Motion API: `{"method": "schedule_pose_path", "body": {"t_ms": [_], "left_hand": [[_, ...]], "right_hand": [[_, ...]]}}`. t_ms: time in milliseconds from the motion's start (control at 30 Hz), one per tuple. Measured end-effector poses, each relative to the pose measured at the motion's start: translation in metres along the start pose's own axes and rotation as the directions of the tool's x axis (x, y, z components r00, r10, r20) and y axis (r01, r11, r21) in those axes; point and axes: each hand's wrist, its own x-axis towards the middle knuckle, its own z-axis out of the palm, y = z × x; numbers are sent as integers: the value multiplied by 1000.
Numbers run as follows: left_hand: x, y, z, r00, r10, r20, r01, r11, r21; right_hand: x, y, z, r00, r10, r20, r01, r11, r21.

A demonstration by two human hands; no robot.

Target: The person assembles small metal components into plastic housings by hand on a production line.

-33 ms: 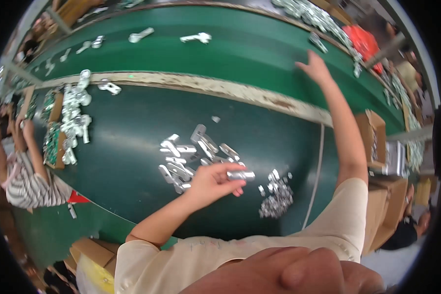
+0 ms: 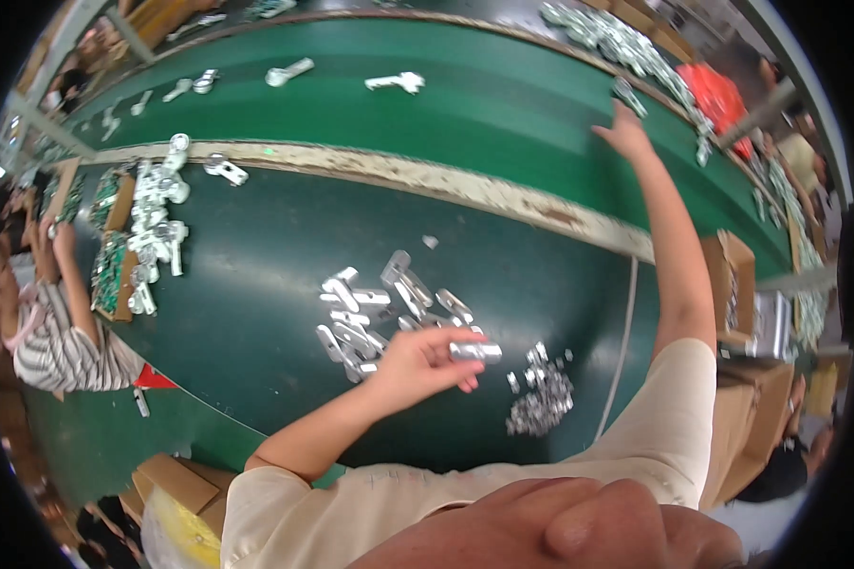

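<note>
My left hand [image 2: 422,365] is closed round a short, shiny silver metal piece [image 2: 474,352] whose end sticks out past the fingers. Just beyond it lies a loose pile of flat, oblong silver metal parts [image 2: 353,334], some with holes. To the right of this hand is a heap of small shiny metal bits [image 2: 541,403]. My right hand [image 2: 626,135] stretches far out over the green conveyor belt [image 2: 503,104], thumb apart and nothing seen in it. Its fingertips are at the near end of a silver metal part [image 2: 628,96]; whether they touch cannot be made out.
A worn ledge [image 2: 446,180] divides belt and dark green table [image 2: 256,247]. More silver parts [image 2: 396,82] lie spaced along the belt. Pale metal pieces [image 2: 158,213] are piled at left beside cardboard boxes [image 2: 114,275] and a person in stripes [image 2: 62,351]. An open carton [image 2: 731,284] stands right.
My right hand has come a little closer to the silver part on the belt. The whole view has shifted slightly. My left hand still holds its metal piece.
</note>
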Motion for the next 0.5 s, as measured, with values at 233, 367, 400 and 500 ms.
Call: {"method": "schedule_pose_path", "body": {"t_ms": [233,367,400,500], "left_hand": [[-4,-3,-17,999,17,-50,-17,1000,-12],[2,-3,-13,1000,-15,-21,17,998,59],[7,-5,-15,1000,28,-7,-27,998,58],[3,3,-16,998,55,12,-56,993,102]], "right_hand": [[124,80,98,874,485,-10,-485,874,5],[107,77,102,931,359,-59,-355,932,79],[97,78,98,972,213,-96,-227,957,-179],[83,81,100,997,28,-73,-48,954,-295]]}}
